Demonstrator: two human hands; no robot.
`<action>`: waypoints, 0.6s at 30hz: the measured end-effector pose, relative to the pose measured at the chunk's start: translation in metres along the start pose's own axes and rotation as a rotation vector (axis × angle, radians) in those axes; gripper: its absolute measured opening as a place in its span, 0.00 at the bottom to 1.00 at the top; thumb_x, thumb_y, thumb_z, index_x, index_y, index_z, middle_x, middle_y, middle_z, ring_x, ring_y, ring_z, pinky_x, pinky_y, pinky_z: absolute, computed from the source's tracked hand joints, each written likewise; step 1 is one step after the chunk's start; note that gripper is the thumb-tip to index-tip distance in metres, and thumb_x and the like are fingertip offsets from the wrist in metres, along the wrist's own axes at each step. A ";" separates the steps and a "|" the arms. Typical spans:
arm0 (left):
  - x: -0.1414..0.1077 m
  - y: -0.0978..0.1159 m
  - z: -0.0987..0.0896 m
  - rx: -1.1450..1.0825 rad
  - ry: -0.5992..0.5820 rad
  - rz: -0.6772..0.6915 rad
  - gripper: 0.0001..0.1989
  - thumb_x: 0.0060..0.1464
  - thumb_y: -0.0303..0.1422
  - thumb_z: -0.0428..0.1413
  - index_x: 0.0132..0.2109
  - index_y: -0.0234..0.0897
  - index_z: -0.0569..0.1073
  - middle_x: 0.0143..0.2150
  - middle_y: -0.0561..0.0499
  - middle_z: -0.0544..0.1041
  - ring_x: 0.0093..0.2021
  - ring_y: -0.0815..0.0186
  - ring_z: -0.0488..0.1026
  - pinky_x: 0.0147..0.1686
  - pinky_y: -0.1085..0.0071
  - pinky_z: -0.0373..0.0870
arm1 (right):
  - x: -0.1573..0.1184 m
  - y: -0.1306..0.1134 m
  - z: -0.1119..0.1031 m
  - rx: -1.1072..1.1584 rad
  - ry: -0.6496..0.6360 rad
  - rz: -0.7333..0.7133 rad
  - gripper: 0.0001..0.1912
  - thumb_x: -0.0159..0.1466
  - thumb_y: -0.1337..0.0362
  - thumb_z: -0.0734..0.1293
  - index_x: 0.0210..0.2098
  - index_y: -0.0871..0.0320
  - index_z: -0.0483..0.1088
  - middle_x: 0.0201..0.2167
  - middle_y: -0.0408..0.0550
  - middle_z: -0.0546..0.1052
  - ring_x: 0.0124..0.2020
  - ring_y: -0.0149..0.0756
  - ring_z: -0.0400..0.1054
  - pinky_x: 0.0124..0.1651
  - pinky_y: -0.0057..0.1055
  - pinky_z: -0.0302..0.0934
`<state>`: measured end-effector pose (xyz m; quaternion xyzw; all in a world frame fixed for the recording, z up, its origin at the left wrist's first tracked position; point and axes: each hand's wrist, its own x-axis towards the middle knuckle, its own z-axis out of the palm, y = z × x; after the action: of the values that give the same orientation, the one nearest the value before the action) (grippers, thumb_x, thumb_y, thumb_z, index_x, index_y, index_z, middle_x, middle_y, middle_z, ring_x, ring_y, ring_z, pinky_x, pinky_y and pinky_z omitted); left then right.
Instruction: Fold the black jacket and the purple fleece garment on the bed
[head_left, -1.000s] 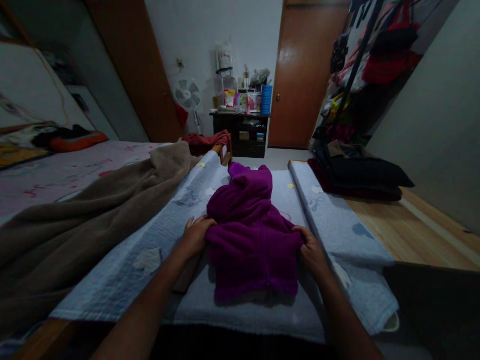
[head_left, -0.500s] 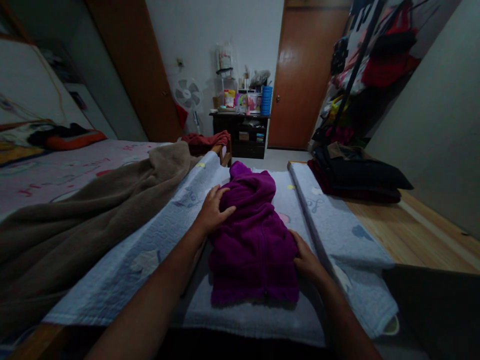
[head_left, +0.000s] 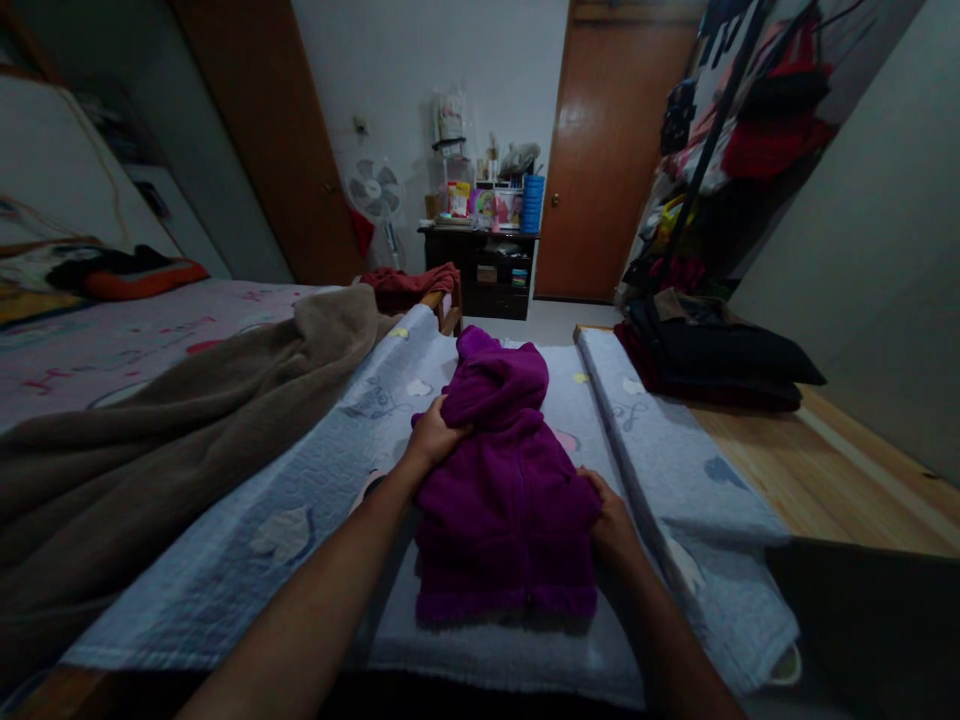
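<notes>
A purple zip-up hooded jacket [head_left: 502,500] lies in front of me on a pale blue patterned cover [head_left: 397,640], hood pointing away and hem toward me. On its left side, near the base of the hood, my left hand [head_left: 437,435] is closed on the fabric, with the fingertips partly hidden in the folds. At the right edge, about mid-height, my right hand [head_left: 609,515] pinches the cloth. The zip runs down the front, slightly right of the middle.
A brown blanket [head_left: 225,430] spreads over the bed at left. Folded dark clothes [head_left: 720,345] are stacked on a wooden surface [head_left: 757,470] at right. Farther back stand a white fan [head_left: 375,190], a dark cabinet [head_left: 480,290] and a wooden door [head_left: 615,160]. Bags and clothes hang at the right.
My left hand has gone from resting spread on the jacket to gripping its left side, slightly lower. My right fingers have closed on the right edge. The jacket's folds have shifted and its front looks flatter.
</notes>
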<state>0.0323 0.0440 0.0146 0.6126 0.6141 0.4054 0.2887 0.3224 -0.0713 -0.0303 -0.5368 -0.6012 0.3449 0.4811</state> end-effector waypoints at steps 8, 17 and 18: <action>-0.011 0.007 -0.041 -0.477 0.194 -0.078 0.34 0.47 0.40 0.62 0.59 0.37 0.62 0.54 0.44 0.74 0.48 0.61 0.75 0.52 0.62 0.71 | 0.015 -0.019 -0.031 0.288 0.287 0.067 0.22 0.54 0.58 0.70 0.47 0.55 0.68 0.40 0.47 0.77 0.36 0.37 0.71 0.40 0.33 0.66; -0.047 -0.028 -0.055 0.467 0.019 0.154 0.42 0.47 0.36 0.62 0.67 0.42 0.56 0.65 0.39 0.57 0.63 0.44 0.59 0.60 0.49 0.59 | 0.028 -0.039 -0.019 0.277 0.193 0.074 0.21 0.54 0.59 0.70 0.47 0.57 0.67 0.43 0.49 0.77 0.40 0.38 0.71 0.45 0.36 0.66; -0.051 -0.028 -0.056 0.498 -0.028 0.182 0.42 0.46 0.37 0.62 0.67 0.42 0.56 0.67 0.39 0.54 0.65 0.43 0.56 0.61 0.48 0.57 | 0.027 -0.040 -0.017 0.249 0.086 0.055 0.24 0.55 0.60 0.70 0.50 0.56 0.66 0.48 0.50 0.76 0.45 0.40 0.71 0.50 0.38 0.64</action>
<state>-0.0257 -0.0125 0.0119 0.7231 0.6332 0.2574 0.0997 0.3269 -0.0536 0.0174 -0.5037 -0.5175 0.4065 0.5596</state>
